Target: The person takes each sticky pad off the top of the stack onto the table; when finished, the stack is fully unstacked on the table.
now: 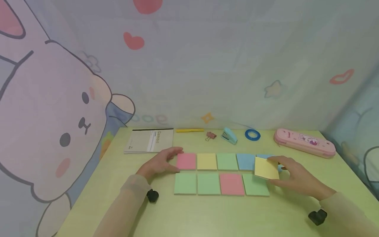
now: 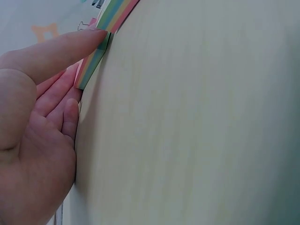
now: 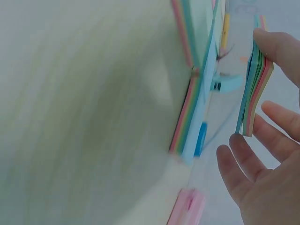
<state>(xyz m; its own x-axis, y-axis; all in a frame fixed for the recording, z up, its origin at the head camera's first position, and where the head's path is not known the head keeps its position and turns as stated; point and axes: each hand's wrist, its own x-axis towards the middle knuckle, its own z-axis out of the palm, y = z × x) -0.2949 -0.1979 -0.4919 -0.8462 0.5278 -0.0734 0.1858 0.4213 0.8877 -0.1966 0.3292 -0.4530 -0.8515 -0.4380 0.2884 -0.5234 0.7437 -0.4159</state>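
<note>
My left hand [image 1: 158,163] lies at the left edge of the pink sticky note pad [image 1: 186,161], the back row's leftmost. In the left wrist view, its thumb [image 2: 70,51] touches the pad's edge and the other fingers extend behind it. Between thumb and fingers, my right hand [image 1: 297,176] pinches a yellow-topped sticky note pad [image 1: 265,168], raised and tilted over the right end of the rows. Pink, green and blue layers show along its side [image 3: 254,86] in the right wrist view. Beneath it, a blue pad [image 1: 263,156] and a green pad [image 1: 256,189] are partly covered.
Other coloured pads form two rows, including a pink one [image 1: 232,184] in front. Along the back lie a notebook [image 1: 145,141], yellow pen [image 1: 189,130], binder clip [image 1: 211,135], stapler [image 1: 229,136], blue tape roll [image 1: 246,135] and pink pencil case [image 1: 296,141]. A printed curtain [image 1: 222,65] hangs behind.
</note>
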